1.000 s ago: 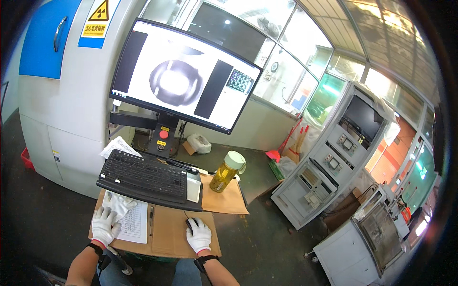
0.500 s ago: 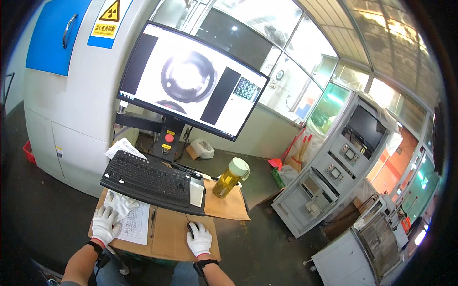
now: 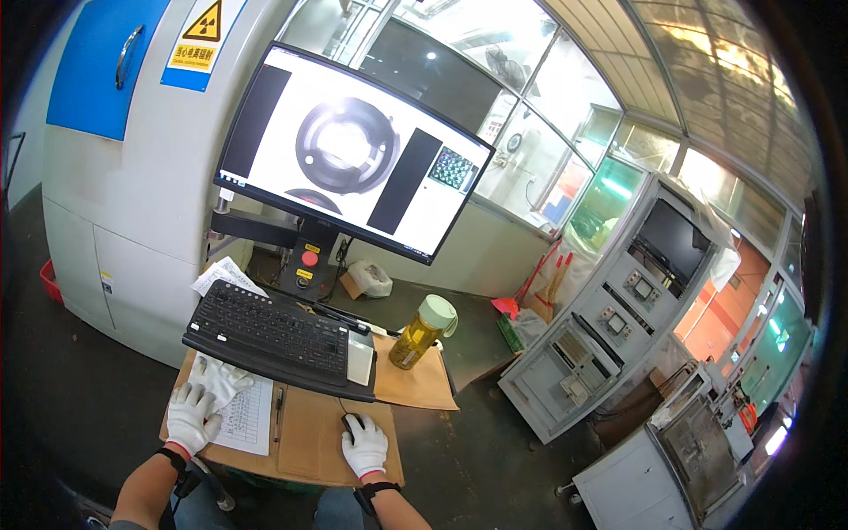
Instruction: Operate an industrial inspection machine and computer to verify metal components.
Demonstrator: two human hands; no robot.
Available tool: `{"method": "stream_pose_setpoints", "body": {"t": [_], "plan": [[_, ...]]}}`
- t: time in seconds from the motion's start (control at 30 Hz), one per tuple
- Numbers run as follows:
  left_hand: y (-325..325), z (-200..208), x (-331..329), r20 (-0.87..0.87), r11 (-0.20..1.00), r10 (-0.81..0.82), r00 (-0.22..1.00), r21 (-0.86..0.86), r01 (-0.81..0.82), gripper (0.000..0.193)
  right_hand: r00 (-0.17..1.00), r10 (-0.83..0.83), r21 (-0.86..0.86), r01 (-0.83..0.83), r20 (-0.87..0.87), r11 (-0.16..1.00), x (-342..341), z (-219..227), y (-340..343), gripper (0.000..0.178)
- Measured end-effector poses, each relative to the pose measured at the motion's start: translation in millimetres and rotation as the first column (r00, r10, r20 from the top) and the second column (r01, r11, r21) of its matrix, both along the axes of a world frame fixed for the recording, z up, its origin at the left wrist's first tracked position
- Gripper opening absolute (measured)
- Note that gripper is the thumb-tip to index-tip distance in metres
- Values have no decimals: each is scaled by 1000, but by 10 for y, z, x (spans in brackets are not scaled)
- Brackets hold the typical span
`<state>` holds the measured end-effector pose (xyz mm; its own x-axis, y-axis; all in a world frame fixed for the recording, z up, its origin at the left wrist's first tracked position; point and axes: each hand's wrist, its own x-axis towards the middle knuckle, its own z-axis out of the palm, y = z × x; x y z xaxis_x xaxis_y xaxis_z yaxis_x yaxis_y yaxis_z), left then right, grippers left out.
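On the monitor point(image 3: 406, 181), the display has shifted: a dark arc point(image 3: 314, 200) now shows below the round grey image point(image 3: 347, 146), where one second ago an arc lay above it. The right hand point(image 3: 365, 446), gloved in white, curves its fingers over a black mouse point(image 3: 352, 430) at the near right of the cardboard point(image 3: 309, 442). The left hand point(image 3: 192, 420), similarly gloved, rests at near left, fingers extended and slightly parted, just beside a crumpled white glove point(image 3: 223, 382) and a printed sheet point(image 3: 245, 420). Farther off lies a black keyboard point(image 3: 269, 331).
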<state>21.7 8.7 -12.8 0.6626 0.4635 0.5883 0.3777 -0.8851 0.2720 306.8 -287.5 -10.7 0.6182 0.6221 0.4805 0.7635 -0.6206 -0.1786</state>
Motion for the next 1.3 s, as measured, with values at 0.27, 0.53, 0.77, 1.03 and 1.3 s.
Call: {"method": "stream_pose_setpoints", "body": {"t": [0.27, 0.53, 0.77, 1.03, 1.3], "plan": [[-20, -1, -8, -38, 999, 27, 999, -36, -29, 40, 1000, 5, 11, -5, -8, 1000, 18, -24, 1, 44], [3, -67, -13, -33, 1000, 30, 999, 1, -30, 40, 1000, -24, 15, 24, 2, 1000, 20, -37, -3, 52], [13, -64, -12, -14, 1000, 14, 1000, -22, -14, 40, 1000, -22, 21, 21, 17, 1000, 26, -51, 0, 54], [-3, -11, -1, -28, 999, 19, 999, -49, -20, 39, 997, -65, -37, 64, -48, 997, -9, 0, 16, 53], [7, -105, -1, -44, 999, 31, 999, -26, -32, 40, 998, -54, 2, 54, -12, 999, 11, -40, 10, 52]]}}
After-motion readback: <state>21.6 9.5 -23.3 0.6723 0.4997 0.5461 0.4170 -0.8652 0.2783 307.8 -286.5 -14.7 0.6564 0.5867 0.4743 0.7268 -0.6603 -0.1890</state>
